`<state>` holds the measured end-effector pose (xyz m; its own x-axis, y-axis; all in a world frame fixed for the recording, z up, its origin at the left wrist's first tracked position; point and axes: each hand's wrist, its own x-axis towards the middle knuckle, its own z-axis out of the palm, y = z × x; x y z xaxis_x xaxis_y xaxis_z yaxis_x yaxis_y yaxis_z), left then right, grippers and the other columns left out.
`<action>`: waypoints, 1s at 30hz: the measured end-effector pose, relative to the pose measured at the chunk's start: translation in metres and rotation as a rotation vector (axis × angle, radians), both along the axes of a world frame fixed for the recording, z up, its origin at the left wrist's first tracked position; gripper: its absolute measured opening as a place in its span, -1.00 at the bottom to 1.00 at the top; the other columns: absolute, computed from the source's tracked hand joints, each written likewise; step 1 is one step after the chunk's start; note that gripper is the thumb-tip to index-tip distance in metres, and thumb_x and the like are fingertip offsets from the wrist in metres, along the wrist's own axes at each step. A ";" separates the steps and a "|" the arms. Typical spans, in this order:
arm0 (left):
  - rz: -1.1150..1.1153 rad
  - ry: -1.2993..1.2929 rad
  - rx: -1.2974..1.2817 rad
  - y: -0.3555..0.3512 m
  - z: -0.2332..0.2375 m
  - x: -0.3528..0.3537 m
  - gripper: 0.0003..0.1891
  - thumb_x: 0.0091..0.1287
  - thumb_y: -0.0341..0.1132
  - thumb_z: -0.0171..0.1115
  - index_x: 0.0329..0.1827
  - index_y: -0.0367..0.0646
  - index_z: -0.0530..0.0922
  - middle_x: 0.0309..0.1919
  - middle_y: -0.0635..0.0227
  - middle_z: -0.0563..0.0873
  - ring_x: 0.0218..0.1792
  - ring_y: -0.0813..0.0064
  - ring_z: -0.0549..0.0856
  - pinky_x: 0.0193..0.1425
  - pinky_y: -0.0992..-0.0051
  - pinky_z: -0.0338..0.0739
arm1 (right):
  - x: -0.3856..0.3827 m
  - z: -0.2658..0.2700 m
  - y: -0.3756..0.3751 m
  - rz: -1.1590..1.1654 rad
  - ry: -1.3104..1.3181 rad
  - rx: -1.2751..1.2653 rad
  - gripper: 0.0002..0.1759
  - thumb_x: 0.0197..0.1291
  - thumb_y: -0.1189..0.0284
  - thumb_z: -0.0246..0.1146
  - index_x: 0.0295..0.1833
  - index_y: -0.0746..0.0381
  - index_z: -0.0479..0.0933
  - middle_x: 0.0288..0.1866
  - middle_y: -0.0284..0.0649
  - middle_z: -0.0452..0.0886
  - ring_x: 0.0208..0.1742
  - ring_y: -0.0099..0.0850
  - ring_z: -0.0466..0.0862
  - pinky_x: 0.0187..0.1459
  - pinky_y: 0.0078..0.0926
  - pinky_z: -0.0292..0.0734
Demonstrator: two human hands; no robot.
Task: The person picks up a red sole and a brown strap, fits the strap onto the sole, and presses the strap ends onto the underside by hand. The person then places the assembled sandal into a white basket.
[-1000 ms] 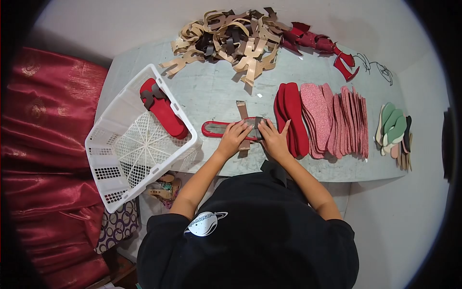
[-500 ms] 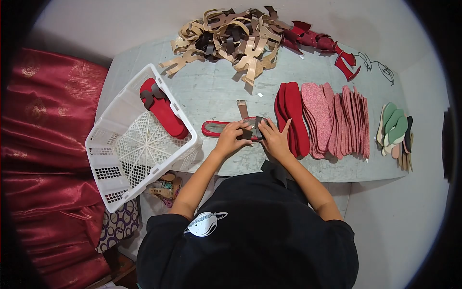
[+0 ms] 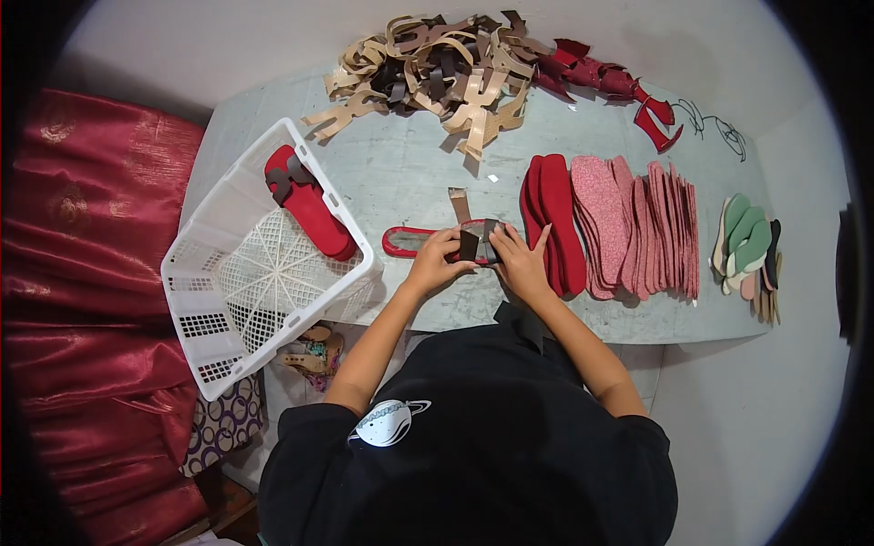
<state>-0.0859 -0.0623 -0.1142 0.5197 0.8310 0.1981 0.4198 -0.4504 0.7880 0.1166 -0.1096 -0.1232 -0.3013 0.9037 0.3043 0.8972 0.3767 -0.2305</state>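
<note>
An upturned sandal sole (image 3: 395,242) with a red rim and greyish underside lies crosswise before me on the table. A brown strap end (image 3: 458,202) sticks out past its far edge. My left hand (image 3: 439,260) bends over the sole's middle, its fingers and thumb at a dark strap end (image 3: 469,246) on the underside. My right hand (image 3: 521,263) grips the sole's right end, over a dark band, with its outer finger spread away. Close to that finger lie red insoles (image 3: 557,223). The fingertips beneath the sole are hidden.
A tilted white plastic basket (image 3: 196,305) at left holds a red sandal (image 3: 314,214) with brown straps. Pink patterned insoles (image 3: 628,227) and green ones (image 3: 748,238) stand at right. Beige and brown strap pieces (image 3: 437,68), red straps (image 3: 601,80) and dark cord (image 3: 715,126) lie at the back.
The dark strap end by my left hand has tilted and shows more of its face. My left fingers have shifted slightly; my right hand stays nearly in place.
</note>
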 end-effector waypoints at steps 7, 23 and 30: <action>0.150 -0.226 -0.213 -0.001 -0.004 0.008 -0.28 -0.33 -0.29 0.60 -0.01 -0.23 0.46 -0.08 0.22 0.59 0.00 0.34 0.56 0.08 0.41 0.45 | -0.001 0.002 -0.001 -0.012 0.001 -0.016 -0.38 -0.13 0.35 0.36 0.15 0.18 0.42 0.20 -0.31 0.46 0.32 -0.38 0.34 0.23 0.52 -0.44; 0.148 -0.298 -0.175 -0.002 -0.012 0.009 -0.60 -0.35 -0.40 0.60 -0.54 -0.16 0.46 0.08 0.20 0.45 0.11 0.28 0.47 0.16 0.38 0.38 | -0.001 0.002 -0.001 -0.012 0.026 -0.029 -0.37 -0.12 0.34 0.36 0.17 0.19 0.42 0.21 -0.30 0.45 0.31 -0.38 0.34 0.23 0.53 -0.44; 0.102 -0.284 -0.194 -0.002 -0.016 0.007 -0.77 -0.34 -0.42 0.57 -0.62 -0.12 0.65 0.11 0.23 0.44 0.14 0.30 0.46 0.20 0.37 0.37 | -0.001 0.002 -0.001 -0.008 0.017 -0.029 -0.37 -0.13 0.34 0.37 0.16 0.19 0.42 0.20 -0.29 0.45 0.30 -0.38 0.35 0.23 0.52 -0.44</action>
<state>-0.0789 -0.0642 -0.1299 0.3791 0.9121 0.1559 0.2072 -0.2479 0.9464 0.1161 -0.1107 -0.1211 -0.2889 0.9145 0.2831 0.8959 0.3625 -0.2568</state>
